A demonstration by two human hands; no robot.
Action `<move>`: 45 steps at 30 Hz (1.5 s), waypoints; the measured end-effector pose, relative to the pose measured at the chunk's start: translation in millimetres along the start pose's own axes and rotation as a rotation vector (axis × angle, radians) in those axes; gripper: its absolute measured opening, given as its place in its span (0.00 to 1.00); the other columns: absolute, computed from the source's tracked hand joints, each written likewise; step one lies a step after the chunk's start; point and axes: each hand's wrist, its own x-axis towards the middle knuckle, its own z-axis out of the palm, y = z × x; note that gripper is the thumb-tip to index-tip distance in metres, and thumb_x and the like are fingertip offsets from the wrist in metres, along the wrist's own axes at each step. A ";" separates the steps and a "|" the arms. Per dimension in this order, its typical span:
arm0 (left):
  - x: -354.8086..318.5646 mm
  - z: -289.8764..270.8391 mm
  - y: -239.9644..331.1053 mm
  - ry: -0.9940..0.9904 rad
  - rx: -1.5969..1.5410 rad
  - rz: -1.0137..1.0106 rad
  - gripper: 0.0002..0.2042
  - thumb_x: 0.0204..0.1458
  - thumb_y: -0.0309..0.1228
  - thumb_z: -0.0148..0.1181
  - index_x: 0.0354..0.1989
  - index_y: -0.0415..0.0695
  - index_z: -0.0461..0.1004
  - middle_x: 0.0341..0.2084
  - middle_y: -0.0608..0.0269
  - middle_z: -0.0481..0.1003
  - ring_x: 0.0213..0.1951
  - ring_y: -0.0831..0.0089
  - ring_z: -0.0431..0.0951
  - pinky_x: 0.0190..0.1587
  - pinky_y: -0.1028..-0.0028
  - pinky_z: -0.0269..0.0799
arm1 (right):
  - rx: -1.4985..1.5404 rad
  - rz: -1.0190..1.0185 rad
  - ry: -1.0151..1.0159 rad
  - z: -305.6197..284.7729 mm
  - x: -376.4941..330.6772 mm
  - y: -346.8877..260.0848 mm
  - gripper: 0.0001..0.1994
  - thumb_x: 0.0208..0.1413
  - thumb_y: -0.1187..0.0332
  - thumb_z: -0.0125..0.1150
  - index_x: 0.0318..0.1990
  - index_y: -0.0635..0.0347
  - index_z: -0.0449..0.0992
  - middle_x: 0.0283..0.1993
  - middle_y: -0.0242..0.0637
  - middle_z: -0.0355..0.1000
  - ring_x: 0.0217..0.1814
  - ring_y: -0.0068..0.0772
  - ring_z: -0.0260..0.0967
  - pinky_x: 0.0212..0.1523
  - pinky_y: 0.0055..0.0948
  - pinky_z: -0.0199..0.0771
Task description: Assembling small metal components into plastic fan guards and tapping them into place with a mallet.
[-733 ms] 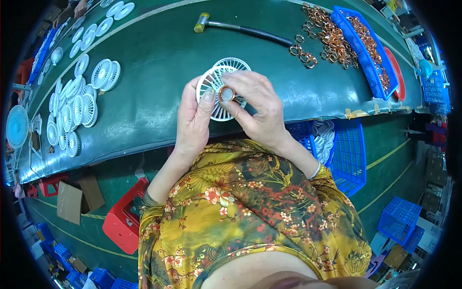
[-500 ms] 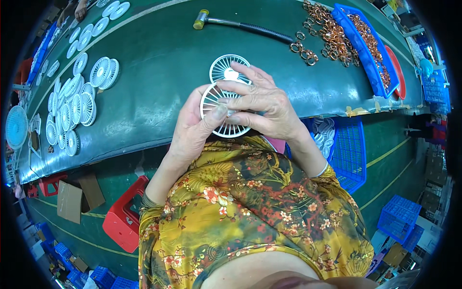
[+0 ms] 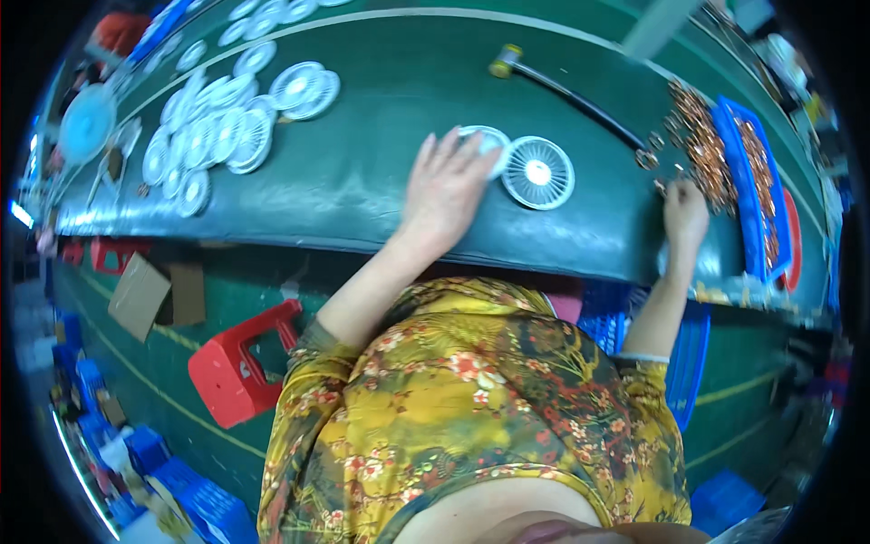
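Note:
Two white spoked discs (image 3: pixel 538 172) lie side by side on the green worktable, the left one partly covered. My left hand (image 3: pixel 446 189) rests over that left disc, fingers stretched out and open. To the right, my right hand (image 3: pixel 686 213) is closed with fingertips pinched at a copper-coloured ring (image 3: pixel 660 187), by the edge of a loose heap of copper rings (image 3: pixel 707 150). Motion blur softens the fingertips. A hammer (image 3: pixel 573 98) with a yellow-tipped head and black handle lies beyond the discs, its handle end near the rings.
Many white discs (image 3: pixel 213 131) are piled on the table's left. A blue bin (image 3: pixel 750 204) of copper rings stands at the right, with a red tray (image 3: pixel 791 240) behind it. Below the table are a red stool (image 3: pixel 227 385), cardboard (image 3: pixel 140 299) and a blue crate (image 3: pixel 693 363).
Both discs have left my hands and lie on the table. My right hand has moved right to the copper rings; my left hand has flattened over one disc. The view has shifted.

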 end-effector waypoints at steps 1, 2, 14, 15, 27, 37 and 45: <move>4.9 -5.7 3.0 -0.063 0.027 0.018 0.20 0.53 0.35 0.58 0.55 0.50 0.69 0.55 0.44 0.67 0.60 0.48 0.64 0.61 0.53 0.59 | 0.033 0.030 0.011 2.0 -1.7 6.7 0.12 0.56 0.61 0.55 0.34 0.61 0.78 0.33 0.48 0.76 0.36 0.51 0.74 0.38 0.42 0.72; 8.6 -10.7 -0.2 -0.099 -0.186 -0.047 0.23 0.52 0.40 0.60 0.56 0.48 0.67 0.59 0.41 0.62 0.63 0.43 0.57 0.64 0.49 0.53 | 0.071 0.031 0.020 4.9 -3.2 12.1 0.13 0.56 0.60 0.56 0.34 0.61 0.78 0.31 0.47 0.75 0.35 0.48 0.74 0.36 0.41 0.71; 47.8 -48.5 -224.2 -0.126 0.521 -0.670 0.36 0.47 0.58 0.58 0.55 0.39 0.68 0.41 0.40 0.76 0.46 0.50 0.77 0.48 0.59 0.71 | 0.457 -0.299 0.208 -20.7 -45.7 -74.2 0.04 0.51 0.73 0.64 0.33 0.63 0.77 0.32 0.38 0.74 0.30 0.30 0.71 0.33 0.25 0.72; 41.8 -46.3 -237.5 -0.058 0.448 -0.622 0.35 0.47 0.57 0.58 0.56 0.42 0.69 0.40 0.43 0.77 0.44 0.49 0.77 0.47 0.57 0.72 | 0.517 -0.348 0.234 -21.8 -48.8 -83.9 0.04 0.51 0.74 0.65 0.33 0.63 0.77 0.33 0.39 0.74 0.32 0.31 0.73 0.33 0.26 0.72; 46.0 -40.4 -26.7 0.367 -0.795 -0.543 0.09 0.56 0.32 0.60 0.41 0.40 0.75 0.31 0.67 0.75 0.35 0.81 0.72 0.40 0.77 0.70 | 0.666 -0.796 0.450 -35.7 -76.3 -146.5 0.11 0.36 0.77 0.71 0.31 0.58 0.77 0.32 0.33 0.73 0.32 0.34 0.70 0.32 0.30 0.70; 25.3 -37.8 56.6 0.208 -1.195 -0.504 0.19 0.65 0.42 0.43 0.49 0.37 0.69 0.37 0.63 0.73 0.39 0.81 0.70 0.43 0.79 0.67 | 0.714 -0.861 0.270 -33.9 -92.8 -194.2 0.08 0.40 0.72 0.68 0.30 0.56 0.75 0.30 0.31 0.72 0.33 0.35 0.70 0.34 0.33 0.68; 20.3 -34.5 57.5 0.190 -1.043 -0.403 0.19 0.65 0.40 0.44 0.55 0.39 0.65 0.40 0.60 0.75 0.39 0.78 0.75 0.41 0.77 0.74 | 0.615 -0.652 0.150 -31.2 -104.2 -195.1 0.09 0.43 0.68 0.67 0.32 0.56 0.75 0.35 0.34 0.71 0.43 0.39 0.67 0.48 0.39 0.62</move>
